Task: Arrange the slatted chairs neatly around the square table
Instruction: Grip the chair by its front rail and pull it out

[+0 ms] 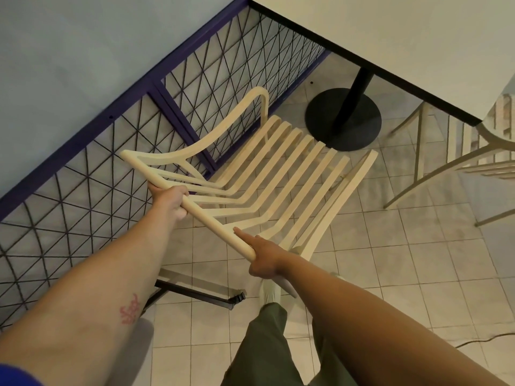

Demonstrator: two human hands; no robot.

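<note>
A pale wooden slatted chair (281,174) stands on the tiled floor below me, its seat facing the square white table (390,37) at the upper right. My left hand (170,201) grips the chair's top back rail near its left end. My right hand (262,257) grips the same rail at its right end, with the index finger laid along the wood. A second slatted chair (479,160) stands at the right edge, partly under the table's corner.
A purple-framed railing with black mesh (156,87) runs diagonally along the left, close to the chair's left armrest. The table's black round pedestal base (342,118) sits just beyond the seat. My leg and shoe (269,295) are behind the chair. A dark metal foot (200,293) lies at lower left.
</note>
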